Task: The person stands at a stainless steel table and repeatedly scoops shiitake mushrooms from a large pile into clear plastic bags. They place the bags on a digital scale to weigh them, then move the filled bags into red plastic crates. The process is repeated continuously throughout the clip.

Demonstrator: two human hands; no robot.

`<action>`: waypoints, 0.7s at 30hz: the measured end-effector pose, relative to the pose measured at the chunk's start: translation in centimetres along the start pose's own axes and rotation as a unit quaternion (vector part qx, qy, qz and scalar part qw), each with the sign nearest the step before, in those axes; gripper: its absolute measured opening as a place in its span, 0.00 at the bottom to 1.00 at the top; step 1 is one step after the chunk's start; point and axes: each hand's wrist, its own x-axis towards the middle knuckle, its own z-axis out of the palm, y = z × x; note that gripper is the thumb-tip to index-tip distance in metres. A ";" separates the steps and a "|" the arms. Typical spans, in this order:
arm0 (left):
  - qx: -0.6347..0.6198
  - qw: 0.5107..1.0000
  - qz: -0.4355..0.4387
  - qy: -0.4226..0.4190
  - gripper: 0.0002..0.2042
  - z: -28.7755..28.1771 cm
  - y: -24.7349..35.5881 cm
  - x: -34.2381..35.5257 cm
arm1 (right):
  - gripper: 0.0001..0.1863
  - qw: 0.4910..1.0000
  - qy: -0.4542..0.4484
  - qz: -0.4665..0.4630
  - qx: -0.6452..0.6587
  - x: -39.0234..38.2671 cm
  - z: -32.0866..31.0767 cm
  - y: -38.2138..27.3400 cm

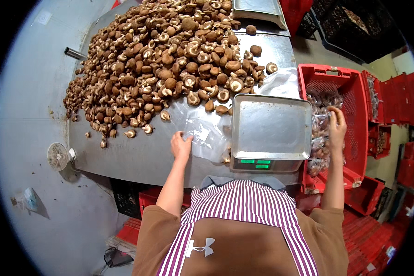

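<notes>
A large pile of brown mushrooms (156, 64) covers the steel table (92, 152). Clear flat plastic bags (203, 138) lie below the pile; my left hand (181, 147) has its curled fingers on their left edge. A digital scale with a bare metal tray (270, 126) and lit green displays sits beside them. To its right, my right hand (336, 124) reaches into a red crate (354, 152), fingers closed on a bag of mushrooms (320, 119) among several packed bags.
A second steel scale (257, 9) stands at the back edge, near white plastic (278, 83). A small fan (58, 156) is at left, by a metal tube (76, 54). Black crates (349, 23) and stacked red crates (402, 99) stand at right.
</notes>
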 end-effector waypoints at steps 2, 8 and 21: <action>0.025 0.997 0.056 -0.043 0.10 0.1 0.3 -0.1 | 0.11 0.998 -0.056 0.005 0.034 -3.3 2.8 -6.0; -0.332 0.938 -0.099 -0.015 0.08 -1.9 -6.6 -0.3 | 0.09 0.915 -0.376 -0.099 0.110 -14.4 14.0 -13.8; -0.501 0.814 -0.268 -0.117 0.07 -5.4 -17.4 -5.1 | 0.33 0.904 -0.412 0.072 -0.090 -18.7 38.8 -10.6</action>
